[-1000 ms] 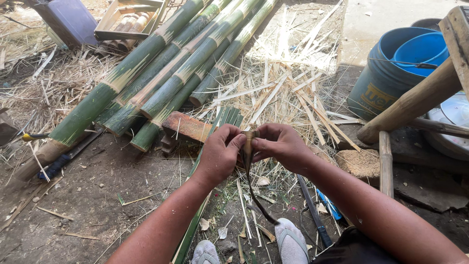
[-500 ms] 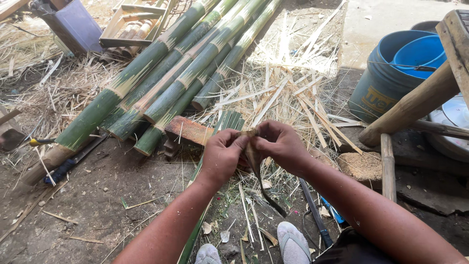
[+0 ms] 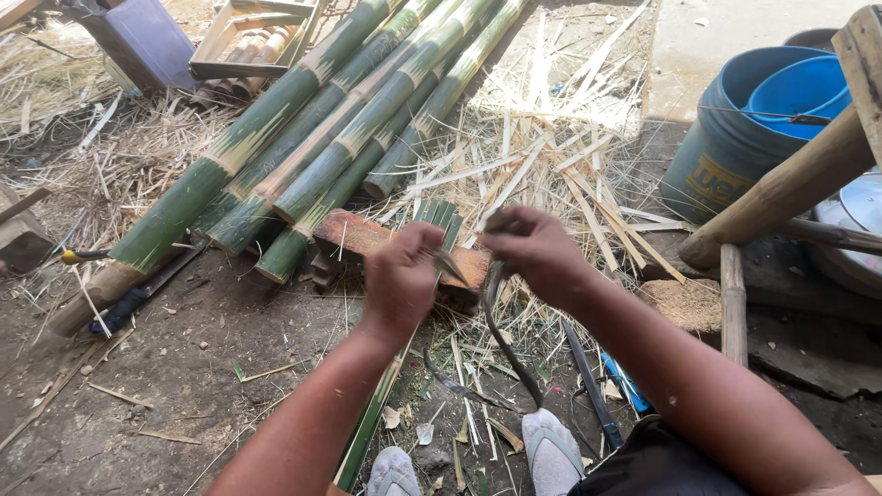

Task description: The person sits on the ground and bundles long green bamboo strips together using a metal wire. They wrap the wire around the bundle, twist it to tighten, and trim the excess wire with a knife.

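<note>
While both forearms reach forward, the left hand [image 3: 401, 276] and right hand [image 3: 533, 250] each seemingly pinch a thin bamboo strip [image 3: 501, 340], grip closed.

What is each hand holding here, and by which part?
Both the left hand and the right hand pinch the upper end of a thin bamboo strip. Its free length curls down toward the feet.

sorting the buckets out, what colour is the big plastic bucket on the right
Blue: the big round plastic bucket is blue, seen best in the head view, upper right.
</note>
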